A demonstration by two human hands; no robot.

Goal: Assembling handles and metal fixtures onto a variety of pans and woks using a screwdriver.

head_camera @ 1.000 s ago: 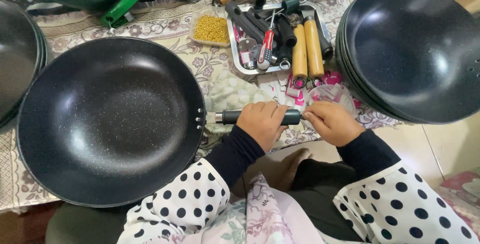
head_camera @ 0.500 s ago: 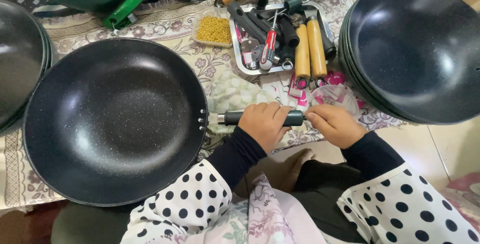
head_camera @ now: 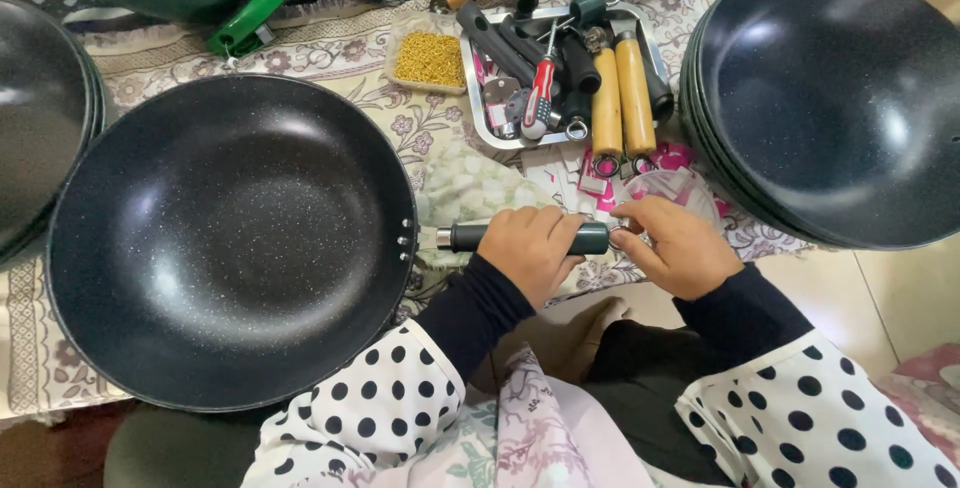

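Observation:
A large black speckled pan [head_camera: 230,238] lies on the patterned cloth in front of me. Its dark handle [head_camera: 470,238] sticks out to the right from two rivets on the rim. My left hand [head_camera: 530,246] is wrapped around that handle near its middle. My right hand [head_camera: 678,246] is at the handle's free end [head_camera: 594,239], with fingertips pinched on something small there that the fingers hide.
A metal tray [head_camera: 478,120] behind my hands holds wooden handles [head_camera: 635,83], black handles and a red screwdriver [head_camera: 540,93]. A small box of yellow bits [head_camera: 430,58] sits beside it. Stacked black pans [head_camera: 830,98] stand right, more pans [head_camera: 35,118] left, a green-handled pan [head_camera: 250,13] behind.
Both hands stay on the handle in almost the same place; the right hand's fingers shift slightly at the handle's end. The pan has not moved.

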